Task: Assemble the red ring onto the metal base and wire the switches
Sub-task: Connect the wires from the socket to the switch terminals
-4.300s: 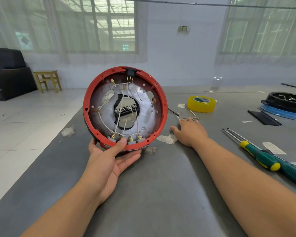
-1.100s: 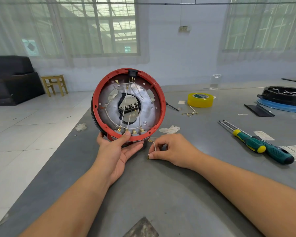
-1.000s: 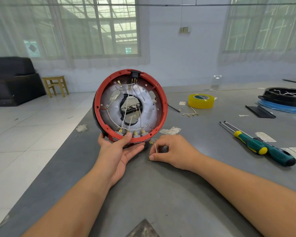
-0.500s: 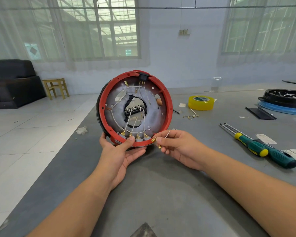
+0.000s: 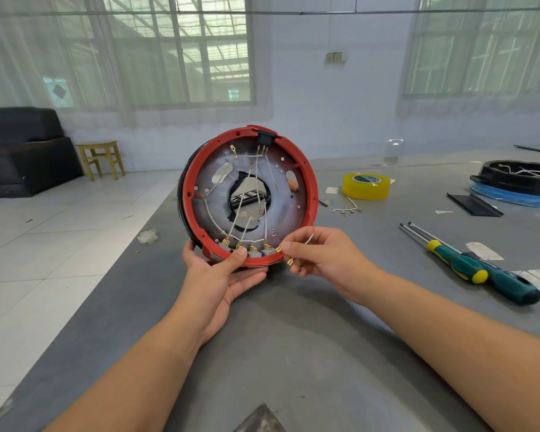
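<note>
Wiring step. Left hand [image 5: 222, 275] grips lower edge of red ring [image 5: 312, 194], seated on metal base [image 5: 281, 210], propped upright on table [image 5: 309, 353]. Right hand [image 5: 321, 257] pinches jumper wire [image 5: 308, 239]; one brass terminal apparently at rightmost switch [image 5: 268, 252], other dangling. Next: push terminal onto tab, squarely. Nearby, well apart: tape roll [image 5: 366, 186], screwdrivers [image 5: 480, 272]. Crossing wires crowd approach.

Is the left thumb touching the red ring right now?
Touching. The head view shows the left hand with its thumb tip pressed on the red ring at its lower rim.

Ring assembly [image 5: 250, 198] left on table [image 5: 309, 353]; tape roll [image 5: 366, 186], screwdrivers [image 5: 468, 266] right.
</note>
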### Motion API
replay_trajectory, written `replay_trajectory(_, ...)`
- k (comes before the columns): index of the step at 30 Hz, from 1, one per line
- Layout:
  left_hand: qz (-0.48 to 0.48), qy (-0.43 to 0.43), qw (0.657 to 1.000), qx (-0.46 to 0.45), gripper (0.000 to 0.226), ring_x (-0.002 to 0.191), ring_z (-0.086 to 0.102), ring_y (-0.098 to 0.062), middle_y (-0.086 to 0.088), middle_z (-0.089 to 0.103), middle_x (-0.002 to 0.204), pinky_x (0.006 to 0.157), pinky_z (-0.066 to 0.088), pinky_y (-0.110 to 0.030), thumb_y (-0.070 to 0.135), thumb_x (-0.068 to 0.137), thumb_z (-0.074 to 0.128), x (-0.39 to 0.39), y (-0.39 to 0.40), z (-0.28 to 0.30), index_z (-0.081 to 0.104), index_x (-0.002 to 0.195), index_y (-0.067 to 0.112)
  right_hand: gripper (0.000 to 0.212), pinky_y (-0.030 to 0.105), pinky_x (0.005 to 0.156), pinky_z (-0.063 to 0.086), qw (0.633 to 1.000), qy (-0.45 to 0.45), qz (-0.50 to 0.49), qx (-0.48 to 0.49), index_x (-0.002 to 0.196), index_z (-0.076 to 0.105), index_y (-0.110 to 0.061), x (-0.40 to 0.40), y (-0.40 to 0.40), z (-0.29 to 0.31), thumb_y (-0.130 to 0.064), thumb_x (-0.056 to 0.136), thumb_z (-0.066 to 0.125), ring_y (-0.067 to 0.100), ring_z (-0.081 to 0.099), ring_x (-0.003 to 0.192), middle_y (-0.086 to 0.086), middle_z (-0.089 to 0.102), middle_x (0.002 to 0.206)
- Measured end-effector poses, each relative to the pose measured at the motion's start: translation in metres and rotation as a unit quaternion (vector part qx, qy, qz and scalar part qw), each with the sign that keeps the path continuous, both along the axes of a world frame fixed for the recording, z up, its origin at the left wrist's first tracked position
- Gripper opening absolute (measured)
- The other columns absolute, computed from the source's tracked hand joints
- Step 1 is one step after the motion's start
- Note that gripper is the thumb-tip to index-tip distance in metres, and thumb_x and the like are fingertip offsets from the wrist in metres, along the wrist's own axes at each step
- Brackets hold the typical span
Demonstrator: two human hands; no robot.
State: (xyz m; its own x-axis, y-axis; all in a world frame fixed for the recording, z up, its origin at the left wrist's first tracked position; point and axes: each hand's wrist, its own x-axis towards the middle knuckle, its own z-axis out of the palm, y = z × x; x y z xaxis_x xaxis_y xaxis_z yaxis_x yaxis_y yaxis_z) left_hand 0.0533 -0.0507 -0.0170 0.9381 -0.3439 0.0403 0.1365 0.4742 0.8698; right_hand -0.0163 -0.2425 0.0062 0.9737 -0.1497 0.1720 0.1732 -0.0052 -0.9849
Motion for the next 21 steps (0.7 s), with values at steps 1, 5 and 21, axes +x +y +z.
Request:
replay_trajectory(1, 0.001, -0.001, 1.0, 0.001, 0.084, 0.09, 0.076, -0.05, -0.026, 0.069, 0.125, 0.069, 0.066, -0.048, -0.007, 0.094, 0.068, 0.0, 0.001, 0.0, 0.025, 0.148, 0.042, 0.009, 0.023, 0.055, 0.053, 0.999, -0.023, -0.019, -0.025, 0.082, 0.078, -0.018, 0.001, 0.002, 0.0, -0.011, 0.088, 0.078, 0.016, 0.066, 0.059, 0.009, 0.071, 0.073)
replay_trajectory(5, -0.005, -0.021, 1.0, 0.019, 0.083, 0.091, 0.077, -0.048, -0.027, 0.069, 0.123, 0.074, 0.066, -0.052, -0.006, 0.096, 0.067, -0.002, 0.0, -0.001, 0.024, 0.147, 0.043, 0.01, 0.027, 0.066, 0.054, 0.969, -0.107, -0.106, -0.198, 0.087, 0.074, -0.028, 0.006, 0.01, -0.003, -0.019, 0.092, 0.072, 0.013, 0.068, 0.069, -0.002, 0.073, 0.079)
replay_trajectory(21, -0.039, -0.08, 0.994, 0.067, 0.098, 0.092, 0.077, -0.045, -0.016, 0.053, 0.141, 0.074, 0.066, -0.047, -0.006, 0.091, 0.074, -0.003, 0.0, -0.007, 0.024, 0.143, 0.06, 0.012, 0.034, 0.065, 0.05, 0.817, -0.236, -0.213, -0.481, 0.103, 0.079, -0.025, 0.0, 0.014, -0.005, -0.024, 0.095, 0.07, 0.008, 0.049, 0.075, -0.011, 0.045, 0.083)
